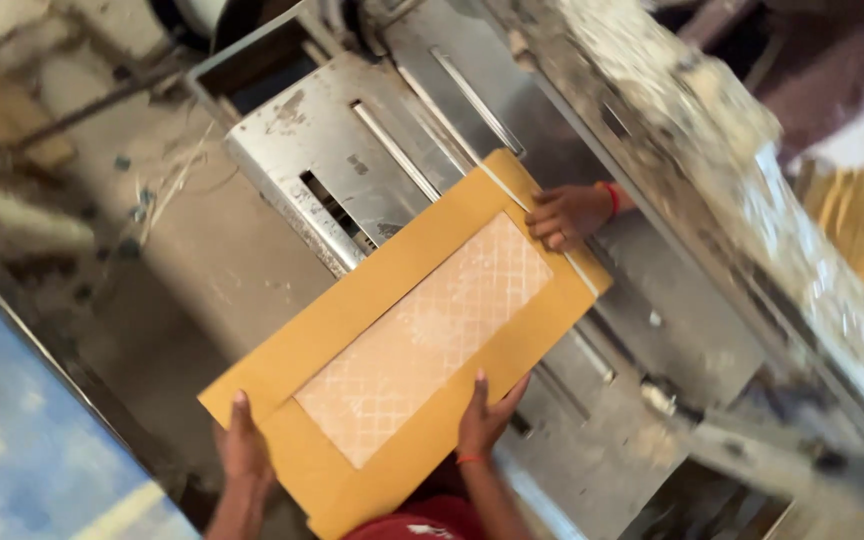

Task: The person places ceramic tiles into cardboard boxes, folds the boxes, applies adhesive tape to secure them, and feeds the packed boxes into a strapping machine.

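Both hands (244, 450) (484, 415) grip tan windowed envelope (407, 340)

- The person's left hand (243, 450) and right hand (484, 415) are gripping a brown cardboard sheet (402, 345); both forearms are running off the frame at 6 o'clock.
- A co-worker's hand (567, 215) is reaching in at 2 o'clock, its arm disappearing behind the blurred machine frame (712, 170).
- The floor (72, 150) at 10 o'clock is blurring into indistinct debris.

A mustard-yellow envelope (407, 330) has a pale peach, white-latticed window (427, 340); grey metal machine bed (372, 150).
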